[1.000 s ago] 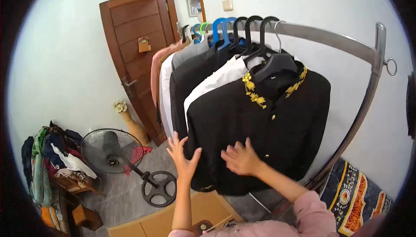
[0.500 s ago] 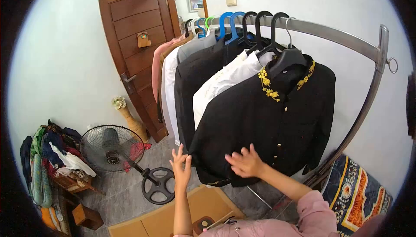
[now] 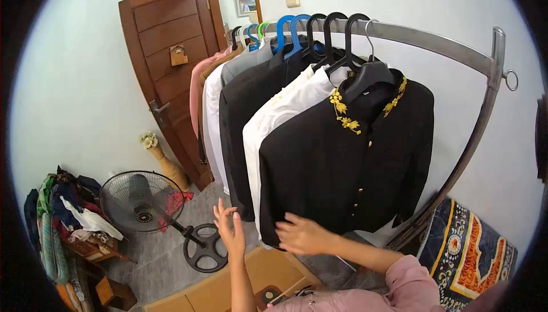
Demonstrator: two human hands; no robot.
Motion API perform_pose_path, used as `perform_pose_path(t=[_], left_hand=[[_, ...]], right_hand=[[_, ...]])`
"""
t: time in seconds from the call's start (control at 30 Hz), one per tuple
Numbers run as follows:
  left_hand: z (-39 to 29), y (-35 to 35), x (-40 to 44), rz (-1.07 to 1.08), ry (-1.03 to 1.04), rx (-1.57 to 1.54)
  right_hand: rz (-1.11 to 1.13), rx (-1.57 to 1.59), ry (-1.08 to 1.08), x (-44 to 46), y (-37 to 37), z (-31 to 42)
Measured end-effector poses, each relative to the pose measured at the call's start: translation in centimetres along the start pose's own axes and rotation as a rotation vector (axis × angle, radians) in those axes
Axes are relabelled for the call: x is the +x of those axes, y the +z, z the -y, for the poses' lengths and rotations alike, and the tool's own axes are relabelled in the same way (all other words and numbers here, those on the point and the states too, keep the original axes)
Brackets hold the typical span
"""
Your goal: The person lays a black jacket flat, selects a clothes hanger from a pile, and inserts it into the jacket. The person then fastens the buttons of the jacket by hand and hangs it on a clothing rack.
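Observation:
A black jacket [image 3: 342,163] with yellow floral embroidery on its collar and gold buttons hangs at the near end of the rack on a black hanger [image 3: 372,75]. My right hand [image 3: 302,236] lies at the lower sleeve of this jacket, fingers stretched out and holding nothing visible; whether it presses the cloth I cannot tell. To the left, my left hand [image 3: 230,227] is raised with fingers apart and nothing in it, beside the hems of the hanging clothes. Behind the jacket hang a white garment [image 3: 285,106] and another black jacket [image 3: 237,135].
The curved metal rack [image 3: 436,41] carries several more garments on hangers. On the floor stand a black fan [image 3: 142,203] and a vase [image 3: 168,163]. Piled clothes [image 3: 74,209] sit at the left, a patterned cloth [image 3: 468,249] at the right. A brown door [image 3: 171,78] stands behind.
My right hand has moved left and down to the jacket's sleeve edge. My left hand has come away from the sleeve, which now hangs straighter. The view has shifted slightly.

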State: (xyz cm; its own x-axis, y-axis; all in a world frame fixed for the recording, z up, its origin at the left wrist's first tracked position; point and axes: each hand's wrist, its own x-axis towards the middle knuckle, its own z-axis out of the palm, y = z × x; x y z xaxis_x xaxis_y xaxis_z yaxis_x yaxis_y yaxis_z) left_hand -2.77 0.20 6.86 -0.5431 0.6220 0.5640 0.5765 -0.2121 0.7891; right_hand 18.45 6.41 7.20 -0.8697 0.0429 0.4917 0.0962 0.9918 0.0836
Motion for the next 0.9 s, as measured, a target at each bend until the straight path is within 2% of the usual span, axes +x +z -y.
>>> perform_pose_path(t=[0.07, 0.13, 0.2, 0.23, 0.3, 0.33, 0.37, 0.4, 0.47, 0.53, 0.63, 0.73, 0.77, 0.8, 0.87, 0.9], left_hand=[[0.1, 0.5, -0.7, -0.031, 0.013, -0.097], [-0.6, 1.6, -1.3, -0.088, 0.050, -0.191], [-2.0, 2.9, -2.4, -0.100, 0.051, -0.249], [-3.1, 3.1, -2.9, -0.113, 0.099, -0.161], [-3.6, 3.6, -3.6, -0.118, 0.203, -0.063], [-4.1, 3.7, -3.9, -0.108, 0.207, -0.074], [-4.9, 3.7, -4.2, -0.101, 0.233, -0.048], [-5.4, 3.9, -4.1, -0.097, 0.263, -0.022], [-4.8, 4.3, -4.2, -0.093, 0.306, -0.021], [-5.7, 4.9, -5.1, -0.071, 0.408, 0.095], [-6.7, 8.2, -6.8, 0.098, 0.581, 0.123], [-8.5, 11.9, -8.0, 0.166, 0.726, 0.066], [-8.8, 13.0, -8.3, 0.192, 0.717, 0.003], [-9.3, 13.7, -8.3, 0.183, 0.733, -0.018], [-9.9, 14.8, -8.4, 0.207, 0.670, -0.035], [-10.0, 14.9, -8.3, 0.219, 0.662, -0.027]], right_hand=[[-0.356, 0.002, 0.034, 1.9, -6.3, -0.6], [-0.616, -0.062, 0.149, 2.4, -9.5, -1.3], [-0.704, -0.403, 0.257, 1.7, -8.0, -3.1], [-0.527, -0.391, 0.401, 0.7, -6.3, -4.1], [0.069, -0.293, 0.612, -2.8, -0.1, -4.9], [0.238, -0.257, 0.508, -6.4, 3.3, -4.4], [0.283, -0.131, 0.433, -11.2, 7.9, -3.6], [0.536, -0.184, 0.369, -14.8, 11.1, -1.9], [0.431, 0.171, 0.340, -16.2, 9.4, 0.0], [0.111, 0.146, 0.485, -14.0, 6.0, -0.7], [-0.388, -0.138, 0.574, -8.2, -1.9, -3.6], [-0.727, -0.387, 0.586, -5.3, -3.4, -6.5], [-0.541, -0.347, 0.667, -5.0, -2.9, -6.8], [-0.119, -0.259, 0.822, -4.4, -2.0, -6.9], [-0.182, -0.111, 0.708, -8.0, 4.4, -5.2], [-0.236, 0.164, 0.720, -9.6, 6.5, -3.2]])
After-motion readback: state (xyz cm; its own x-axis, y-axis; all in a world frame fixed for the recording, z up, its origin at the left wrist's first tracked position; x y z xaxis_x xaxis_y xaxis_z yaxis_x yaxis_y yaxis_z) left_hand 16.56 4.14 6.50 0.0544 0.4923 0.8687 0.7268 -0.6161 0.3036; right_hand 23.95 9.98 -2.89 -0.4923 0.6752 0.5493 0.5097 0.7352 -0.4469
